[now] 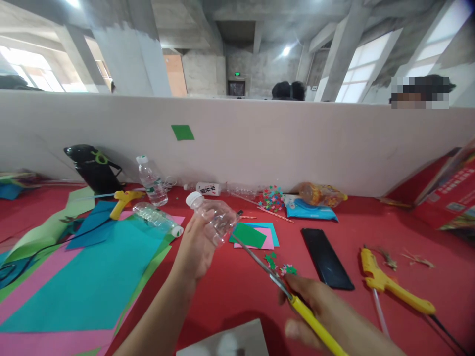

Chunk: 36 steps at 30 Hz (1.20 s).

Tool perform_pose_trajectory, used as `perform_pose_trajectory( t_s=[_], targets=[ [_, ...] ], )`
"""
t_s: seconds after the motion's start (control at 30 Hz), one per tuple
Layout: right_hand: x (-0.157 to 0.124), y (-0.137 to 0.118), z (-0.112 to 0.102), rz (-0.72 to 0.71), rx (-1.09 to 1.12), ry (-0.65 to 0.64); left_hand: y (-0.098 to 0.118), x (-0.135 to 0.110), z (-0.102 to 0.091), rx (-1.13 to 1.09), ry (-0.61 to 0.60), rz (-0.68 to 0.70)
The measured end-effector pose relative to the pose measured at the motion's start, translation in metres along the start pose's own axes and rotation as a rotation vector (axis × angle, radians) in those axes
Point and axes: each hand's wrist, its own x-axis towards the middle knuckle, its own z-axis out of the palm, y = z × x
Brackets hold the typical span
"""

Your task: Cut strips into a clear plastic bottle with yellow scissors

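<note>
My left hand (pixel 195 244) is closed around a clear plastic bottle top (pixel 221 223), its white cap tilted up to the left. The bottle piece has an open lower end facing right. In my right hand (pixel 328 306) are scissors (pixel 315 324) with yellow handles. Their long metal blades point up and left, the tip close by the bottle's lower edge; whether they touch I cannot tell. Behind the blades lie stacked green, pink and blue paper pieces (pixel 252 236). Small green paper stars (pixel 270 259) lie under the blades.
Coloured paper sheets (pixel 107 282) cover the red table's left side, with a yellow glue gun (pixel 120 203) beyond. Another glue gun (pixel 389 284) and a black phone (pixel 327 258) lie right. Bottles (pixel 153 183) and a blue packet (pixel 309 207) line the white partition (pixel 241 143).
</note>
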Motion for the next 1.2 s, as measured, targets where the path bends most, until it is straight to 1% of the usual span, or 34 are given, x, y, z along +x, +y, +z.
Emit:
perform_pose_trajectory(
  t_s=[0.1, 0.23, 0.33, 0.43, 0.57, 0.67, 0.83, 1.03, 1.2],
  targets=[
    [0.004, -0.007, 0.000, -0.054, 0.097, -0.057, 0.002, 0.001, -0.001, -0.015, 0.020, 0.020],
    [0.011, -0.015, 0.002, -0.104, 0.166, -0.125, 0.001, -0.005, 0.004, 0.029, 0.000, 0.026],
    [0.011, -0.019, 0.003, -0.085, 0.161, -0.108, 0.000, -0.010, 0.009, 0.060, -0.047, 0.016],
    [0.007, -0.025, 0.003, -0.032, 0.148, -0.066, -0.002, -0.013, 0.011, 0.081, -0.095, 0.016],
    [0.003, -0.031, 0.003, 0.003, 0.129, -0.052, -0.004, -0.015, 0.012, 0.097, -0.086, 0.011],
    [0.001, -0.029, 0.005, -0.005, 0.159, -0.072, -0.005, -0.015, 0.012, 0.108, -0.071, 0.004],
    [0.001, -0.025, 0.010, -0.011, 0.170, -0.023, -0.007, -0.013, 0.011, 0.108, -0.092, 0.018],
    [0.005, -0.022, 0.007, -0.042, 0.183, -0.078, -0.007, -0.013, 0.011, 0.110, -0.100, 0.027],
    [0.005, -0.016, 0.007, -0.072, 0.136, -0.091, -0.007, -0.014, 0.012, 0.113, -0.079, 0.032]
  ],
)
